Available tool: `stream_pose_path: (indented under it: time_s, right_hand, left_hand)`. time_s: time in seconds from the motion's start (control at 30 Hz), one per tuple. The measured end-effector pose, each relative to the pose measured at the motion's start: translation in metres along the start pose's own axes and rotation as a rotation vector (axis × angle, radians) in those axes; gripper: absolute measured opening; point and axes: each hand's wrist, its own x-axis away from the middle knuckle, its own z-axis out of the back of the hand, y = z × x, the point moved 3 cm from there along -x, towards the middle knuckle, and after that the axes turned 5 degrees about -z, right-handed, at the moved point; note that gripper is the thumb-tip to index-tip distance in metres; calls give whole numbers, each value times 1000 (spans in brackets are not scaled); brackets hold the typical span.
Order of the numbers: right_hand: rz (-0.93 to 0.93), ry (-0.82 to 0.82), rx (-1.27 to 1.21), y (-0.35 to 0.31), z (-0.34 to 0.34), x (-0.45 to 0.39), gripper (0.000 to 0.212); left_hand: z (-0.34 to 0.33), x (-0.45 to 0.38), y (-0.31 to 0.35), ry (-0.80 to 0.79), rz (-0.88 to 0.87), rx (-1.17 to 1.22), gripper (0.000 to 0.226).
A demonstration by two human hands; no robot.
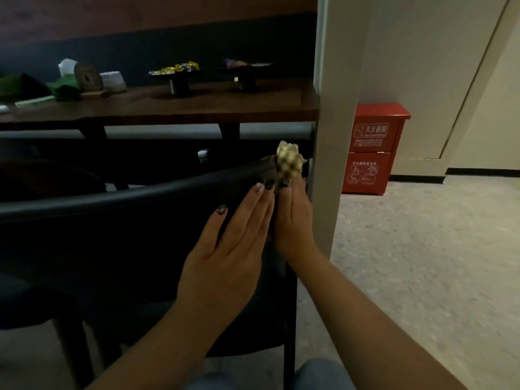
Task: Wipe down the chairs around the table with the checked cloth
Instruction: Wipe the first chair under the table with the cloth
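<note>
The right hand (pixel 292 220) grips the bunched checked cloth (pixel 287 160) against the right end of the chair (pixel 112 235) backrest, apparently to wipe its edge; the left hand (pixel 225 257) lies flat, fingers straight, likely bracing the backrest; the table (pixel 168 105) stands beyond.

You're in a dim room. Dark wooden table (pixel 197 104) sits against a dark wall band, reddish-brown panel above. A pale pillar (pixel 334 108) stands at the table's right end. Red fire-extinguisher box (pixel 374 149) is on the speckled grey floor (pixel 422 249), against a cream wall (pixel 422 52) with black skirting.
</note>
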Motion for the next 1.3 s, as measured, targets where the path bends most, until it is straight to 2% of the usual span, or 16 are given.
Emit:
stream_pose_path:
  time_s: [0.07, 0.13, 0.2, 0.27, 0.37, 0.43, 0.5, 0.6, 0.77, 0.83, 0.87, 0.97, 1.07, 1.13, 1.2, 1.3]
  right_hand:
    - [43, 1, 223, 6, 4, -13, 42]
    - [18, 59, 291, 10, 8, -23, 43]
    - [-100, 123, 217, 12, 13, -32, 45]
    - [-257, 165, 68, 15, 15, -41, 33]
    - [-289, 279, -29, 16, 12, -43, 26]
    - [-212, 241, -25, 15, 5, -39, 29]
    - [-116, 184, -6, 14, 3, -37, 37]
    - [-165, 134, 6, 23, 11, -46, 24]
    - [-506, 243, -228, 62, 15, -42, 37]
    - [-601, 212, -252, 87, 12, -19, 32]
    - [-612, 141, -172, 102, 12, -3, 25]
    - [-697, 33, -63, 144, 14, 56, 16]
    - [-723, -66, -11, 167, 17, 103, 21]
    - [-665, -30, -70, 173, 19, 116, 22]
    - [-634, 61, -128, 170, 17, 116, 31]
    - [-767, 182, -377, 164, 7, 110, 30]
  left_hand:
    - [-1, -1, 0, -42, -11, -18, 68]
    - [0, -1, -2, -77, -25, -29, 67]
    - [1, -2, -4, -91, -47, -36, 69]
    - [-1, 0, -3, -66, -101, -14, 67]
    - [-8, 8, 11, -14, -298, 287, 58]
    - [-12, 16, 28, -51, -366, 562, 50]
    - [-22, 25, 46, -167, -257, 829, 45]
    - [-50, 36, 72, -382, 44, 1155, 52]
    - [-102, 50, 125, -528, 424, 1426, 72]
    - [-115, 50, 143, -538, 536, 1589, 70]
    - [-118, 49, 149, -519, 552, 1639, 68]
    - [-122, 41, 153, -399, 438, 1618, 66]
    - [-129, 46, 148, -438, 268, 1604, 77]
    - [-138, 59, 137, -417, 217, 1565, 74]
    - [-148, 74, 122, -352, 253, 1466, 66]
    - [-150, 83, 118, -317, 228, 1246, 56]
